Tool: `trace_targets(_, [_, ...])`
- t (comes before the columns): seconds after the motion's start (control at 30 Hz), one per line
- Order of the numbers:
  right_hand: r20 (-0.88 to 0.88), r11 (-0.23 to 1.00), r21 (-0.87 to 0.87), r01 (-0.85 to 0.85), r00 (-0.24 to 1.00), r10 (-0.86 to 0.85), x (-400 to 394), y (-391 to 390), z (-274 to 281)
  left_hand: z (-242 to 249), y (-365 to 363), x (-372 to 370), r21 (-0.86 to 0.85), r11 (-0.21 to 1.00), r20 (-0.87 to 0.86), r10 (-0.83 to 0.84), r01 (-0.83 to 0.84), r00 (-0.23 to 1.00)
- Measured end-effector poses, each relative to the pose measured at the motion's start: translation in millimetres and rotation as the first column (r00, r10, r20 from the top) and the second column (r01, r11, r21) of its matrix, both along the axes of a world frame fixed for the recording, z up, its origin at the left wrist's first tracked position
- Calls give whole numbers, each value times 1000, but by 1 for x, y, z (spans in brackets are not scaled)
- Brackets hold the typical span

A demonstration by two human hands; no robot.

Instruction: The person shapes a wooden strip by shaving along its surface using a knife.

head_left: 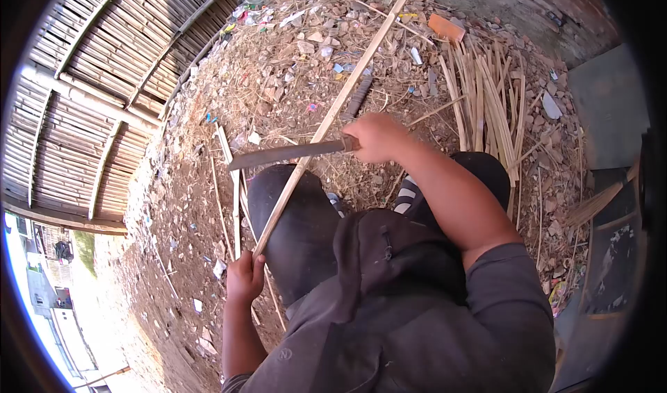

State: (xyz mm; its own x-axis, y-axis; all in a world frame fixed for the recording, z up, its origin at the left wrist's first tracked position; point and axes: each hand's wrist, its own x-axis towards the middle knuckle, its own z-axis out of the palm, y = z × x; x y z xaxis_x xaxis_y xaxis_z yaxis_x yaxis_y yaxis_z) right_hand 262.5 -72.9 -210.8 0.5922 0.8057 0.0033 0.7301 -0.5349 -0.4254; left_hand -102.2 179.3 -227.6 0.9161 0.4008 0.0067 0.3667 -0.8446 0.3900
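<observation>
My left hand (245,276) grips the near end of a long, pale bamboo strip (338,103). The strip slants across my bent knee, its far end up towards the wall. In my right hand (377,137) is the handle of a machete (286,155), its long dark blade pointing left. The blade crosses the strip just beyond my knee and overlaps it in this view. A dark wrapped handle-like piece (359,96) lies on the ground right behind the strip, above my right hand.
A pile of split bamboo strips (492,105) lies on the ground at right. More strips (235,209) are beside my left knee. An orange brick piece (445,28) rests near the wall. A woven bamboo fence (97,60) stands at left, a grey panel (606,108) at right. Rubble and litter cover the ground.
</observation>
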Motion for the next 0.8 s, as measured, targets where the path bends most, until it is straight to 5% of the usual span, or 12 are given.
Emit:
trace_targets(0.07, [-181, 967, 149, 207, 967, -179, 39, -7, -36, -4, 3, -2, 13, 1000, 20, -9, 9, 1000])
trace_targets(0.17, [-49, 980, 55, 190, 981, -187, 39, -11, -25, 12, 2, 3, 28, 1000, -49, 10, -9, 999])
trace_targets(0.33, [113, 998, 8, -64, 992, 63, 2, 3, -8, 15, -1, 4, 12, 1000, -83, 5, -5, 997])
trace_targets(0.43, [-64, 998, 1, 56, 996, -56, 20, -3, -18, -2, 5, 0, 20, 1000, -46, -3, 3, 999])
trace_targets(0.47, [-215, 947, 215, 239, 957, -192, 40, -11, -38, -6, 6, -1, 14, 1000, -23, -8, 8, 1000])
trace_targets(0.6, [-110, 958, -21, 287, 952, -287, 47, -20, -11, 12, 3, 5, 42, 999, -84, 11, -8, 996])
trace_targets(0.7, [-20, 972, 162, 170, 985, -169, 27, -14, -24, 10, 3, 5, 14, 1000, -90, 9, -8, 996])
trace_targets(0.8, [81, 999, -23, -32, 996, 34, 0, -8, 9, 4, 2, 7, -19, 1000, -51, -1, 0, 999])
